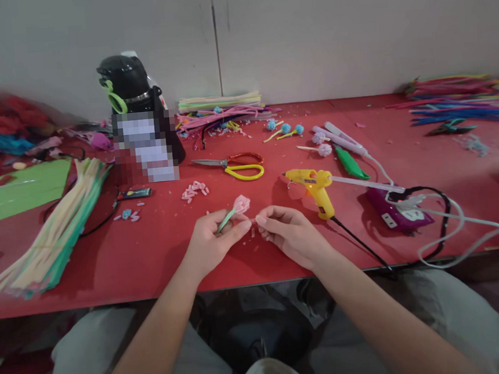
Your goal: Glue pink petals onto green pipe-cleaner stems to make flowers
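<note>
Head view, left hand: the person's left hand [213, 239] has its grip closed on the pale green stem [227, 220] of a pink flower [241, 204], the stem slanting out past the forefinger.
Pink flower: above the left fingertips, over the front middle of the red desk [158, 247], its head tilted up and to the right.
Right hand: thumb and forefinger of the right hand [292, 234] are pressed together at the tips, close beside the left fingertips – whether they pinch the tiny pink sliver there is too small to tell.
Pink pieces: a loose heap of short pink pieces [194, 191] lies on the desk beyond the left hand.
Scissors: red-and-yellow-handled scissors [225, 164] lie behind the hands, blades pointing left.
Glue gun: a yellow glue gun [320, 193] lies to the right of the right hand, nozzle to the left, a clear glue stick [356, 183] jutting from its rear.
Power block: a purple power block [398, 212] sits farther right, among black and white cables.
Finished-looking flowers: blue pompom flowers [286, 128] and lilac ones [324, 149] lie toward the back – the lilac near a pale straightener [345, 139] and a green-handled tool [351, 163].
Left side: a bundle of cream and green stems [69, 226] lies before a dark bottle [124, 76].
</note>
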Demonstrator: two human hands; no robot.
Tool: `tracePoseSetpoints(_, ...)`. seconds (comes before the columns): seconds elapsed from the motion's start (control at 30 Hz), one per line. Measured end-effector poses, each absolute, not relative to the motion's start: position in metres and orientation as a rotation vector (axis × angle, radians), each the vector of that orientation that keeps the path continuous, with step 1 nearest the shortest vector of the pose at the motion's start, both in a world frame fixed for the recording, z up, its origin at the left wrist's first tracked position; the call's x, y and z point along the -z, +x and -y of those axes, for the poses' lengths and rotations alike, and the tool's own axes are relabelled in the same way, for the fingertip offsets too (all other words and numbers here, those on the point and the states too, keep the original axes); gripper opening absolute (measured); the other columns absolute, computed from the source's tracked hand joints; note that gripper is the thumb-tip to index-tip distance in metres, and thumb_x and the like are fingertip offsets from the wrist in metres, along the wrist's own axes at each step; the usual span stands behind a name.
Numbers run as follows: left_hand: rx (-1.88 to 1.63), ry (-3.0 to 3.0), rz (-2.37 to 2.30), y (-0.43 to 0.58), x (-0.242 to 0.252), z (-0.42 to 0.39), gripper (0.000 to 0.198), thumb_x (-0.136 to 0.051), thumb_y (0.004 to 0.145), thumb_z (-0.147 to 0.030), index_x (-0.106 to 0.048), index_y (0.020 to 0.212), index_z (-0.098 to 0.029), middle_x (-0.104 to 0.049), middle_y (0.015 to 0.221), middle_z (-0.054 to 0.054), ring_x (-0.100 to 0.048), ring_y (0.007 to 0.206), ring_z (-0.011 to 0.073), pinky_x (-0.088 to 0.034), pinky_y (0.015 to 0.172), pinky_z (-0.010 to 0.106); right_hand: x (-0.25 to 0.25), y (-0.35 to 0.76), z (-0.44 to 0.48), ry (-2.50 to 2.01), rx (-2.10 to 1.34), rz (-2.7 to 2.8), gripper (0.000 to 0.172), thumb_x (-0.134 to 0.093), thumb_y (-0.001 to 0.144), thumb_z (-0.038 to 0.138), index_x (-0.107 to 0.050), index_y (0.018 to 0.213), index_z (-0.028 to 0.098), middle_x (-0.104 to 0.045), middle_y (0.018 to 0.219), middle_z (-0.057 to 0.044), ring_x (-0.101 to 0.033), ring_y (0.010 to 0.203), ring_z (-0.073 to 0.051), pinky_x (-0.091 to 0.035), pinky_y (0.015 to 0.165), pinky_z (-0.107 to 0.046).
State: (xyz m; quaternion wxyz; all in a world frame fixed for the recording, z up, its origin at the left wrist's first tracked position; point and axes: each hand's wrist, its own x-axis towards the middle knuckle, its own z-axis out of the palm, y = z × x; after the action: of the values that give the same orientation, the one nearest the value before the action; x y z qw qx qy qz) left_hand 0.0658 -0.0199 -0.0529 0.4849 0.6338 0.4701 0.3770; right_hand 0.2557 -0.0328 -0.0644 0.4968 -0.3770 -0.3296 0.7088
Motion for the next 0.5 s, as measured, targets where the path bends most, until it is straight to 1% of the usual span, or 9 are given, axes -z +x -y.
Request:
tracePoseSetpoints(0.1,-0.886,1.579,-1.181,0.0692,0.0494,0.0206,0.028,-0.073,0.082,-0.044,-0.072,0.085,-0.017,-0.027,0.053,-0.008,-0.025,0.051,0.008,-0.022,0.05,0.023,0.0645,0.2547,0.0334,-0.914,-1.712,0.827,0.024,-0.089,0.069,0.036,-0.073,0.075,0.018,-0.063,0.067,0.002,-0.053,0.064,-0.009,-0.04,0.064,-0.026)
tracePoseSetpoints(0.13,-0.884,1.587,-1.186,0.07,0.0486,0.0207,0.028,-0.073,0.082,-0.044,-0.072,0.084,-0.017,-0.028,0.053,-0.008,-0.025,0.051,0.0081,-0.023,0.05,0.023,0.0648,0.2546,0.0334,-0.921,-1.706,0.841,0.025,-0.088,0.069,0.037,-0.073,0.075,0.018,-0.063,0.067,0.001,-0.053,0.064,-0.01,-0.04,0.064,-0.026)
tracePoseSetpoints(0.23,-0.876,1.606,-1.187,0.0705,0.0469,0.0212,0.028,-0.071,0.084,-0.044,-0.07,0.079,-0.016,-0.04,0.056,-0.006,-0.032,0.053,0.0088,-0.027,0.052,0.023,0.0658,0.2545,0.0334,-0.949,-1.685,0.881,0.025,-0.086,0.071,0.04,-0.074,0.077,0.018,-0.065,0.069,0.0,-0.055,0.066,-0.01,-0.042,0.065,-0.026)
tracePoseSetpoints(0.3,-0.872,1.603,-1.172,0.0698,0.0467,0.0214,0.029,-0.069,0.086,-0.044,-0.068,0.077,-0.016,-0.045,0.059,-0.004,-0.035,0.055,0.0092,-0.029,0.054,0.024,0.0661,0.2546,0.033,-0.951,-1.688,0.877,0.027,-0.086,0.071,0.041,-0.074,0.077,0.019,-0.066,0.07,0.0,-0.057,0.067,-0.011,-0.044,0.065,-0.026)
tracePoseSetpoints(0.4,-0.887,1.549,-1.139,0.0681,0.0481,0.0211,0.03,-0.068,0.087,-0.045,-0.065,0.076,-0.017,-0.043,0.061,-0.004,-0.035,0.057,0.0095,-0.029,0.055,0.024,0.0654,0.2554,0.0323,-0.927,-1.701,0.827,0.028,-0.085,0.071,0.043,-0.074,0.076,0.018,-0.066,0.072,-0.001,-0.057,0.067,-0.011,-0.046,0.064,-0.026)
tracePoseSetpoints(0.5,-0.904,1.486,-1.115,0.0666,0.0499,0.0203,0.03,-0.068,0.086,-0.045,-0.064,0.078,-0.017,-0.043,0.063,-0.004,-0.036,0.058,0.0098,-0.029,0.055,0.024,0.0655,0.2567,0.0324,-0.917,-1.677,0.828,0.029,-0.084,0.072,0.044,-0.076,0.082,0.018,-0.066,0.074,-0.002,-0.057,0.067,-0.011,-0.047,0.063,-0.026)
